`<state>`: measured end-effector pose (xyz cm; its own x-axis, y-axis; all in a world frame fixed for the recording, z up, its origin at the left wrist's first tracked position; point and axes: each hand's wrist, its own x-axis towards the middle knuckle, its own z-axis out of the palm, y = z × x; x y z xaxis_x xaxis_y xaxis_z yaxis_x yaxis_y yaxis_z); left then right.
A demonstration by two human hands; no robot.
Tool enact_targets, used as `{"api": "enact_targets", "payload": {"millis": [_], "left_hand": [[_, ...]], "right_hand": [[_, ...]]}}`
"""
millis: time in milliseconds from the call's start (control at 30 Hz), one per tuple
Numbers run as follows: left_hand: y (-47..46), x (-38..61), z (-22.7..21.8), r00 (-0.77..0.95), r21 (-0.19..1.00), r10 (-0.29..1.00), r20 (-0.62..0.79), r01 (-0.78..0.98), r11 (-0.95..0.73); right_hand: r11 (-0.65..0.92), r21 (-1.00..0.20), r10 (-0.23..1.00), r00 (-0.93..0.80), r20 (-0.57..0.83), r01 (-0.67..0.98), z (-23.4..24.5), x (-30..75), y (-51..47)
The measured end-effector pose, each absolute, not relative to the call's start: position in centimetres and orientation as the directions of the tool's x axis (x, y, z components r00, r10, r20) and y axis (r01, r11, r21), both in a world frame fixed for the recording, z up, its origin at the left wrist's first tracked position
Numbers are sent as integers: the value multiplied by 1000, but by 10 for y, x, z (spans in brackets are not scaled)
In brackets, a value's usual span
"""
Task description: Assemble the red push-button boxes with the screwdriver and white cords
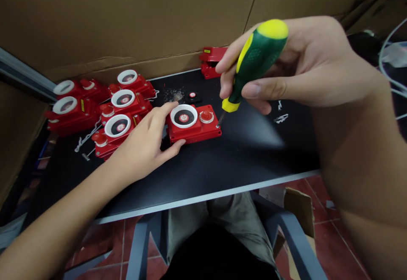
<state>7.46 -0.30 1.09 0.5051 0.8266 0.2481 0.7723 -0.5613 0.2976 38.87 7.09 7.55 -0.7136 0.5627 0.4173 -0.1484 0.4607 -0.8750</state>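
Observation:
My left hand [146, 142] grips the left end of a red box unit [194, 128] with a white-ringed round face and a red button, lying on the black table [241, 161]. Its thumb lies along the front edge, its fingers over the top. My right hand [295, 68] is closed round the green and yellow handle of a screwdriver [254, 61]. The screwdriver's tip rests at the unit's right top corner.
Several similar red units [104, 106] lie grouped at the table's left. Another red part [211, 61] sits at the back against the cardboard wall [143, 21]. Small white scraps [281, 118] and debris lie on the tabletop. Cables [392, 63] hang at right. Below are my lap and a chair.

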Motion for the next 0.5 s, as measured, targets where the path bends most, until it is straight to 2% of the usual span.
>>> {"api": "enact_targets", "payload": {"millis": [500], "left_hand": [[-2,74,9,504,329,826,252,758,-563]], "right_hand": [[403,-911,612,-715,336,-83,84,384,65]]}}
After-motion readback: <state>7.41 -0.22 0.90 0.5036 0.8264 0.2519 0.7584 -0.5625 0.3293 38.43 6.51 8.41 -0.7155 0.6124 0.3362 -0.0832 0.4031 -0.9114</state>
